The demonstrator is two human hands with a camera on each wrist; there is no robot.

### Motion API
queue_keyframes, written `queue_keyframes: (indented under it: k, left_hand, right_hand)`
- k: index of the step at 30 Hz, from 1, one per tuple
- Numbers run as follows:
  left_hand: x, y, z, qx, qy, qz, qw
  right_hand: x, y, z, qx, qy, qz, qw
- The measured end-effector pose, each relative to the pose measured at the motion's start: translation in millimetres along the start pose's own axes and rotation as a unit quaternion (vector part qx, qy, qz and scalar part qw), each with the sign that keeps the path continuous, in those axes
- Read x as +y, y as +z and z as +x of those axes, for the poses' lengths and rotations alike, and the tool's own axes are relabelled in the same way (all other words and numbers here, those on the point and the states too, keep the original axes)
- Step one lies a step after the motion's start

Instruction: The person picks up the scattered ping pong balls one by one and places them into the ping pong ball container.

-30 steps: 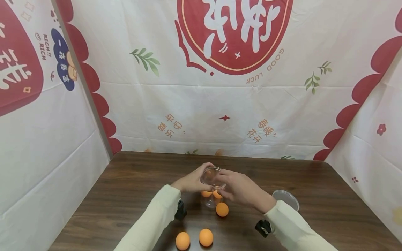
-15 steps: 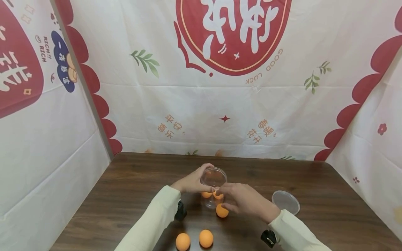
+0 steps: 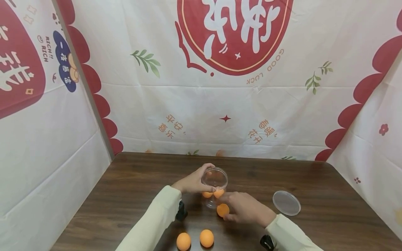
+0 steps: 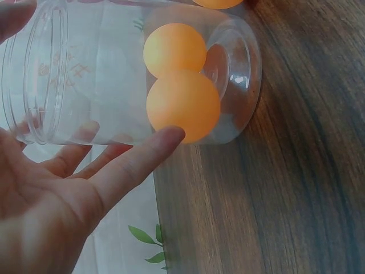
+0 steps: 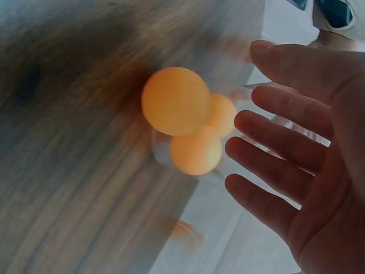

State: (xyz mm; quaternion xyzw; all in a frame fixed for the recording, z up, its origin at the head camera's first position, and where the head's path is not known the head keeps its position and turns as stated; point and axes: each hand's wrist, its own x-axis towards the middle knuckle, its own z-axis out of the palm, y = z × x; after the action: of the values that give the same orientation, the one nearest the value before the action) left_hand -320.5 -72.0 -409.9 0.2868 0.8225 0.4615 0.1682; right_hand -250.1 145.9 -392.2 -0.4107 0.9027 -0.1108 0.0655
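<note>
My left hand [image 3: 192,181] holds a clear plastic jar [image 3: 216,178] near its open rim, thumb on one side and fingers on the other. The jar stands upright on the table. Two orange balls, one nearer [image 4: 182,107] and one behind it [image 4: 174,50], lie at the bottom of the jar in the left wrist view. Just outside the jar, a loose orange ball [image 3: 222,210] rests by its base. My right hand [image 3: 248,209] is beside this ball with fingers spread around its right side. In the right wrist view a gap shows between the fingertips and the ball [image 5: 175,101].
Two more orange balls, a left one [image 3: 183,241] and a right one [image 3: 206,238], lie near the front of the dark wooden table [image 3: 132,181]. A clear round lid [image 3: 286,203] lies flat at right. Printed white cloth [image 3: 201,104] hangs around the back and sides.
My right hand has come out of the jar's mouth and dropped down to the loose ball beside it. My left hand keeps its hold on the jar, which stays in place.
</note>
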Motion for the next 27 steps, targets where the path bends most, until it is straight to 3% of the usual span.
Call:
queue_keyframes:
  k: [10,27]
  left_hand:
    - [-0.1,3.7,-2.4,-0.004,-0.007,-0.005,1.0]
    - [0.6,-4.3,3.2,-0.01,-0.009,0.001,0.9999]
  right_hand:
    - [1.0,15.5,-0.4,-0.02,-0.001,-0.002,1.0]
    - [6.2,27.0,-0.1,-0.023,0.001,-0.006,1.0]
